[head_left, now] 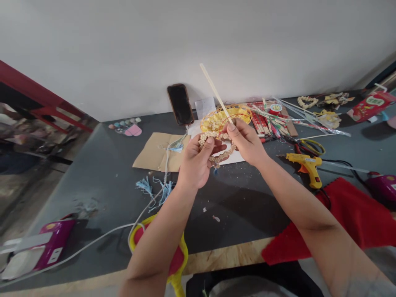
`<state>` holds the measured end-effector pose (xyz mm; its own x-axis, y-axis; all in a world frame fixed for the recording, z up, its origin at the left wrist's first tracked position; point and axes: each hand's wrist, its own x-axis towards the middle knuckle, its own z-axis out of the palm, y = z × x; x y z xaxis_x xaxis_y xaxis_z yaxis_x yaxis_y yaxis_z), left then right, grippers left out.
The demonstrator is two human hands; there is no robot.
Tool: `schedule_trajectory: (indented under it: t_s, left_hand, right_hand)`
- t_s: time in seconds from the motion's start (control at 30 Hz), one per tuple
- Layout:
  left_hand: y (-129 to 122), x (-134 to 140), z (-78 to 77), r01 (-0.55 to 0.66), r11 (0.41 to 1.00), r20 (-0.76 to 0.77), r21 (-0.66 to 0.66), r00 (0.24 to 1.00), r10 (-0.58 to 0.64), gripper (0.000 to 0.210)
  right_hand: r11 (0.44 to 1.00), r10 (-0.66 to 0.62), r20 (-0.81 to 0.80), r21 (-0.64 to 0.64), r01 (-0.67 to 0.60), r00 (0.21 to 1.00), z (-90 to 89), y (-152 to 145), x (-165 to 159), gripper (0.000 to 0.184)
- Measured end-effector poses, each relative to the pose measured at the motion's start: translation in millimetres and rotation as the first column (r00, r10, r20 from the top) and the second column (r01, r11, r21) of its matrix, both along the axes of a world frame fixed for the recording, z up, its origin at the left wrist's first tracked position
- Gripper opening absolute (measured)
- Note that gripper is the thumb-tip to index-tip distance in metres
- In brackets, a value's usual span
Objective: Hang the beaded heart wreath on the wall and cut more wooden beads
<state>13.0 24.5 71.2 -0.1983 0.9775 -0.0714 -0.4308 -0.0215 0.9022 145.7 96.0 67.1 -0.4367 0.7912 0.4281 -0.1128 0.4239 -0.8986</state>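
Note:
Over the middle of the table, my left hand [198,159] is closed around the left side of a ring of small cream pieces [223,156]. The ring looks like a little beaded wreath, and fingers hide part of it. Pinched between the thumb and fingers of my right hand [246,140] is a long pale stick [215,88], pointing up and to the left. That hand is also at the ring's right edge; whether it grips the ring I cannot tell. Just behind both hands lies a yellow woven basket [239,113] with an orange rim.
A yellow glue gun [306,167] lies at the right, near scissors [311,146] and a red cloth [334,222]. A phone [180,104] leans on the wall. Cardboard [151,150], blue tassels [144,185] and a white cable [105,235] are at the left. Wrapped sticks [269,123] lie behind.

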Motion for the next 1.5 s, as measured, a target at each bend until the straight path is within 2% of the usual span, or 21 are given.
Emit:
schedule_trajectory:
  t_s: [0.13, 0.37, 0.57, 0.93, 1.23, 1.33, 1.5]
  left_hand:
    - [1.5, -4.9, 0.6, -0.008, 1.000, -0.017, 0.020, 1.000, 0.009, 0.030]
    - [1.7, -9.9, 2.7, -0.076, 0.995, -0.019, 0.059, 0.997, 0.077, 0.025]
    - [2.5, -12.1, 2.1, -0.098, 0.991, -0.008, 0.086, 0.995, 0.099, 0.025]
    - [2.9, -12.8, 1.9, -0.093, 0.993, -0.007, 0.070, 0.996, 0.094, 0.024]
    - [2.8, -10.8, 1.1, -0.091, 0.994, -0.077, 0.059, 0.992, 0.096, 0.023]
    - [3.8, -13.6, 1.9, -0.065, 0.996, -0.065, 0.065, 0.995, 0.069, 0.026]
    - [4.8, -19.0, 4.8, 0.008, 1.000, 0.033, -0.005, 0.999, -0.008, 0.042]
  right_hand:
    - [0.989, 0.050, -0.042, -0.137, -0.055, 0.998, -3.0, 3.2, 0.6, 0.041]
    - [0.975, 0.107, -0.051, -0.189, -0.115, 0.993, -2.8, 6.9, 3.6, 0.038]
    - [0.970, 0.110, -0.047, -0.213, -0.118, 0.993, -1.6, 8.7, 3.7, 0.039]
    - [0.977, 0.138, -0.078, -0.156, -0.148, 0.987, -2.6, 10.3, 4.1, 0.032]
    - [0.988, 0.037, -0.028, -0.152, -0.041, 0.999, -2.6, 8.2, 3.1, 0.034]
    - [0.984, 0.032, -0.049, -0.171, -0.040, 0.998, -4.7, 10.2, 2.2, 0.033]
    - [0.979, 0.049, -0.091, -0.193, -0.066, 0.995, -7.5, 11.3, 1.1, 0.030]
